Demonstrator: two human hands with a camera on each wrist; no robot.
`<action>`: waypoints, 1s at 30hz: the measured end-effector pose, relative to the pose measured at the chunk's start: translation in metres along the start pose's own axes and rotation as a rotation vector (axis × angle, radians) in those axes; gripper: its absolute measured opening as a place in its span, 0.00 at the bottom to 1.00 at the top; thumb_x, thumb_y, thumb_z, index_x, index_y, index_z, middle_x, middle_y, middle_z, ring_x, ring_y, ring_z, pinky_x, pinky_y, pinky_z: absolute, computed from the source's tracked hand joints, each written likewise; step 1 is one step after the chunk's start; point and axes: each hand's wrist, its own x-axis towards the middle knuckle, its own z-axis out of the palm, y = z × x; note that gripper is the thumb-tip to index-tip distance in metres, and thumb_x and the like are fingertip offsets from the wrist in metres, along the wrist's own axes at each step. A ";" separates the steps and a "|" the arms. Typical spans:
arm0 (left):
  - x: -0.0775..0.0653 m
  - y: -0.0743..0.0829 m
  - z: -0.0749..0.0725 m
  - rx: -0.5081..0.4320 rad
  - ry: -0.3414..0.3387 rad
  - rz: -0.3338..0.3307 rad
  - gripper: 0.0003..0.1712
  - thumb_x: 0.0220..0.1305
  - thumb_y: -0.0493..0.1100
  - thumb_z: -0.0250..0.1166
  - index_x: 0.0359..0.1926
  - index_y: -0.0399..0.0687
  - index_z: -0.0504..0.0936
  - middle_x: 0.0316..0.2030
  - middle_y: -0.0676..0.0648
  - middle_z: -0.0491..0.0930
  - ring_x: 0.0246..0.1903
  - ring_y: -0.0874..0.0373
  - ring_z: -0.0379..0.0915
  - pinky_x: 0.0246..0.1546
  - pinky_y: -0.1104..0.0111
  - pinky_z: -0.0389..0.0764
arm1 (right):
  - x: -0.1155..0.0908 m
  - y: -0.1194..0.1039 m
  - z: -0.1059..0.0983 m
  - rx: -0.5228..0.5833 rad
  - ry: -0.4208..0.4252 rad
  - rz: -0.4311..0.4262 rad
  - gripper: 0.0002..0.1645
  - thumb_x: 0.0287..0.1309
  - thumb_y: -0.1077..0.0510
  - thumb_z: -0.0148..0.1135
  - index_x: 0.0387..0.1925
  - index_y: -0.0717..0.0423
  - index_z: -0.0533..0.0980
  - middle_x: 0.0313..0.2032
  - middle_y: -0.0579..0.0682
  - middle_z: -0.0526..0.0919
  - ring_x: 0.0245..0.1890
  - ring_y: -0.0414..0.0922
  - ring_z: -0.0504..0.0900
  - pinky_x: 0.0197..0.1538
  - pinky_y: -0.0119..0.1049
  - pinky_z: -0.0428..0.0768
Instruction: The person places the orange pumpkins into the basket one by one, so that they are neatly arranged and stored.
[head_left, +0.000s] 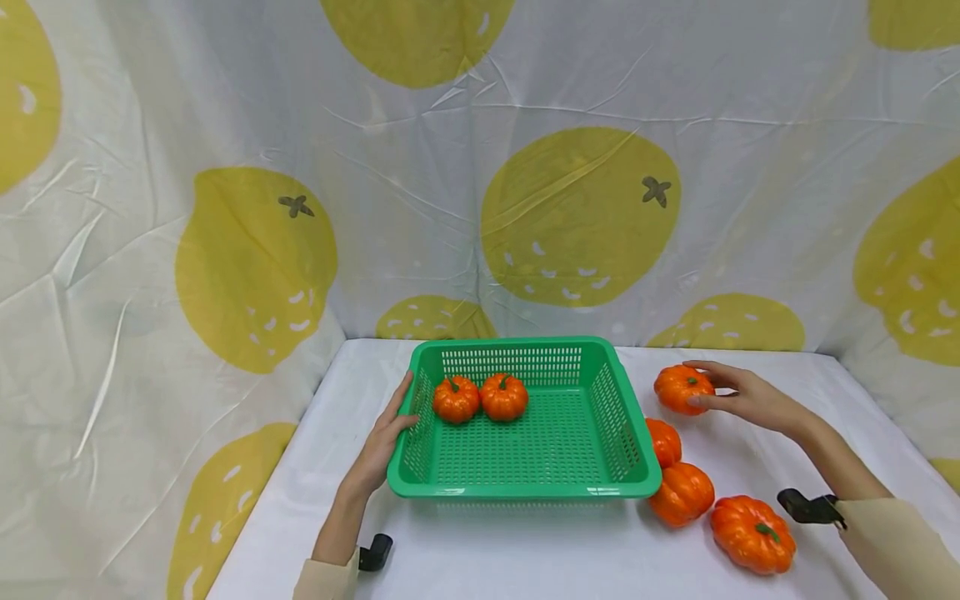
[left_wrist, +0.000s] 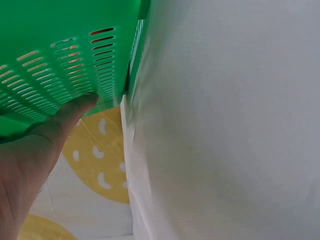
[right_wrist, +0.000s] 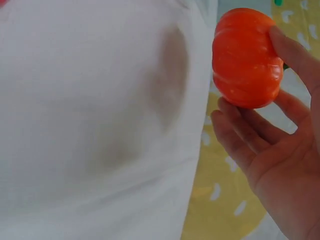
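Observation:
My left hand point(head_left: 381, 442) grips the left rim of a green plastic basket point(head_left: 525, 492), its thumb over the edge. In the left wrist view a digit point(left_wrist: 75, 111) lies against the slotted outer wall. Two small orange pumpkins point(head_left: 456, 400) with green stems sit side by side at the back left inside the basket. Right of the basket, my right hand point(head_left: 750, 400) holds another orange pumpkin point(head_left: 681, 388) between thumb and fingers. The right wrist view shows this ribbed pumpkin point(right_wrist: 247, 60) near the fingertips, with a shadow on the cloth beside it.
Beside the basket's right wall lie two pumpkins point(head_left: 681, 495), one partly hidden by the rim. A further pumpkin point(head_left: 752, 534) lies nearer the front right. White cloth point(head_left: 465, 558) covers the table, and lemon-print curtains point(head_left: 405, 225) hang behind and at the sides.

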 end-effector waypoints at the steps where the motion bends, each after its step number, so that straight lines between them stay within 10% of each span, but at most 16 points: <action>1: 0.000 0.000 0.000 0.000 -0.002 0.001 0.42 0.76 0.40 0.47 0.84 0.70 0.44 0.85 0.53 0.35 0.83 0.45 0.30 0.78 0.42 0.44 | 0.002 -0.003 -0.001 0.000 0.006 0.001 0.39 0.68 0.50 0.67 0.74 0.58 0.66 0.61 0.65 0.82 0.57 0.55 0.82 0.51 0.48 0.84; 8: 0.000 0.001 0.000 -0.003 0.004 -0.002 0.42 0.75 0.41 0.48 0.83 0.71 0.45 0.85 0.54 0.36 0.83 0.45 0.30 0.78 0.42 0.44 | 0.016 -0.023 -0.006 0.041 0.006 -0.013 0.41 0.68 0.51 0.66 0.76 0.59 0.64 0.62 0.65 0.81 0.60 0.59 0.80 0.47 0.27 0.80; 11: 0.000 0.000 0.000 -0.001 0.004 -0.003 0.42 0.75 0.41 0.48 0.84 0.71 0.45 0.85 0.53 0.36 0.83 0.45 0.30 0.78 0.42 0.44 | 0.021 -0.031 -0.006 0.068 0.003 -0.013 0.40 0.69 0.52 0.66 0.76 0.59 0.63 0.62 0.65 0.80 0.61 0.62 0.79 0.47 0.27 0.80; 19: 0.001 0.001 0.001 0.014 0.010 0.013 0.43 0.74 0.39 0.48 0.84 0.66 0.44 0.85 0.50 0.37 0.83 0.45 0.31 0.79 0.42 0.43 | 0.034 -0.049 -0.008 0.147 0.012 -0.047 0.39 0.70 0.52 0.65 0.77 0.54 0.63 0.64 0.60 0.78 0.53 0.25 0.76 0.49 0.30 0.82; 30: 0.000 0.001 0.002 0.007 0.010 0.003 0.43 0.75 0.40 0.48 0.84 0.68 0.44 0.85 0.51 0.36 0.83 0.45 0.32 0.78 0.43 0.45 | 0.047 -0.073 -0.009 0.137 -0.001 -0.049 0.40 0.69 0.48 0.65 0.78 0.47 0.63 0.65 0.58 0.79 0.52 0.32 0.81 0.51 0.30 0.81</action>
